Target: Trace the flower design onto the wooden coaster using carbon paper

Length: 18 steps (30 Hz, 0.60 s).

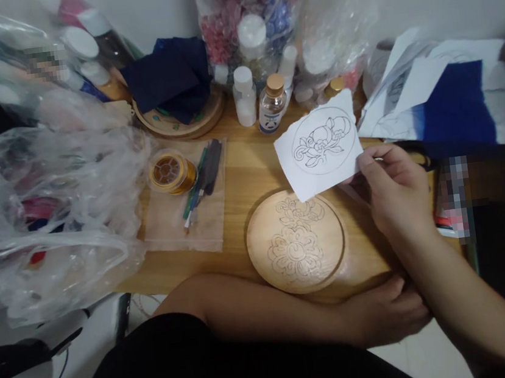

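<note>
Cluttered against a pale wall, my light wooden tabletop [241,172] carries everything I work with. My right hand [393,190] pinches a torn white paper slip with a circled flower drawing [320,144], held tilted just above a round pale wooden plate with an inked floral outline [296,242]. My left hand [382,314] curls loosely at the table's near edge, below the plate and under my right wrist, gripping nothing. Left of both hands lie a gold wire spool [172,171] and thin brushes [200,180] on a clear plastic sheet [183,222]. Beyond my right hand stand small bottles [260,99].
</note>
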Each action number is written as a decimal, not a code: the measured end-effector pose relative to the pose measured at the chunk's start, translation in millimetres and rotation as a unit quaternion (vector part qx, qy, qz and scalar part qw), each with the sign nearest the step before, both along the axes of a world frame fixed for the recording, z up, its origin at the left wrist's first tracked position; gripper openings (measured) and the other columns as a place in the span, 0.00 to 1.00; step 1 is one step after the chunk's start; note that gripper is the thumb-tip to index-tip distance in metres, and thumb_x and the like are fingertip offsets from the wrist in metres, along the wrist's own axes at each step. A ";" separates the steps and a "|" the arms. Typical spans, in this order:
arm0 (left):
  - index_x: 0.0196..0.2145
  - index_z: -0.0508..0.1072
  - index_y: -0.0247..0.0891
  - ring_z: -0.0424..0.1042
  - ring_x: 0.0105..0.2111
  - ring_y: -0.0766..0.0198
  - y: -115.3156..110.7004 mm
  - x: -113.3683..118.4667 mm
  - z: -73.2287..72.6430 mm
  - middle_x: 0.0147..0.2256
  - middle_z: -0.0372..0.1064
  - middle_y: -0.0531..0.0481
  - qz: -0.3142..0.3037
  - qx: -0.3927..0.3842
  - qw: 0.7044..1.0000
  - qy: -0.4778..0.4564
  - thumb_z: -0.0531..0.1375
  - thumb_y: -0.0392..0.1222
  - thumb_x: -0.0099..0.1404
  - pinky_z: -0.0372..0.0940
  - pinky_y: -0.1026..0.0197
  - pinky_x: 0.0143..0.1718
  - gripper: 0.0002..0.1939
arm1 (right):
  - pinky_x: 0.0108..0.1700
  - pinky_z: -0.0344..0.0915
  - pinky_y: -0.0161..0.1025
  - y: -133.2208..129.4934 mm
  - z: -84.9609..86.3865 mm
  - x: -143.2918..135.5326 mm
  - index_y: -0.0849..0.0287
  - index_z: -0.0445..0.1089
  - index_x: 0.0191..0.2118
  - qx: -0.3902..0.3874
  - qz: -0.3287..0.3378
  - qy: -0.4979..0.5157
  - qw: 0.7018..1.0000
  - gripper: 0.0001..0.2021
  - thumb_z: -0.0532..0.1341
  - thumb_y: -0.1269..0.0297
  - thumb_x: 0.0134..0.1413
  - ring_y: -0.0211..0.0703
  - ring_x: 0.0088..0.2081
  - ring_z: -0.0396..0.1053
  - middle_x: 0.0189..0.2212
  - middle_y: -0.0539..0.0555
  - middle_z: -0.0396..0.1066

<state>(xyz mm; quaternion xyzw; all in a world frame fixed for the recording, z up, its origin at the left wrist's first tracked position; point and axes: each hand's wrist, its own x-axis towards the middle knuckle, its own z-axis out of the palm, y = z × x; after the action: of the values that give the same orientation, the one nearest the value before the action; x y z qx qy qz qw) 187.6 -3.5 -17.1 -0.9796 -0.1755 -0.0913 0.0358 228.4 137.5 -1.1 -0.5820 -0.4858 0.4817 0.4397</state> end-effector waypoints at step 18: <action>0.63 0.65 0.33 0.64 0.62 0.54 0.0 1.1 0.1 0.62 0.63 0.40 -0.003 -0.005 1.000 0.019 0.38 0.26 0.71 0.65 0.49 0.61 0.29 | 0.27 0.62 0.37 0.5 1.6 -1.2 0.53 0.63 0.31 -0.012 -0.003 0.010 1.000 0.07 0.63 0.61 0.52 0.35 0.22 0.61 0.19 0.47 0.64</action>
<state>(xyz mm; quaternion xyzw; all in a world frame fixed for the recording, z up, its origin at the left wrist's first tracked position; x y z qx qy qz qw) 188.7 -3.5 -17.0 -0.9818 -0.1724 -0.0724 0.0344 227.2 138.0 0.5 -0.5835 -0.4737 0.4925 0.4388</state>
